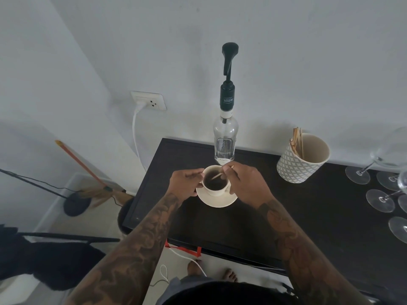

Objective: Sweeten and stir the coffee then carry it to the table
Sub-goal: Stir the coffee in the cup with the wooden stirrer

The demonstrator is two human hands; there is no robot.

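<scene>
While the right hand (244, 186) pinches a thin wooden stir stick (220, 174) between curled fingers and thumb, the lower end of the stick dips into the dark coffee (214, 182) inside a cream cup (214, 188). The cup stands on a matching saucer (218, 200), which rests on the dark tabletop (308, 216) near its left rear part. The left hand (184, 183) holds the cup at its left side, fingers curled against the rim and wall; the handle itself is hidden by the hand. Just behind the cup stands a clear glass syrup bottle (225, 142) fitted with a tall black pump (228, 62), upright and close to the white wall (286, 62). To the right of the bottle, well apart from the cup, a patterned paper cup (297, 164) holds more wooden sticks (297, 140) leaning against its left inner side. Several stemmed glasses (380, 200) occupy the right edge of the tabletop, their round bases visible. On the wall to the left, a socket (148, 100) carries a white plug and cable (136, 137). A broom with an orange handle (81, 165) leans in the corner on the floor.
</scene>
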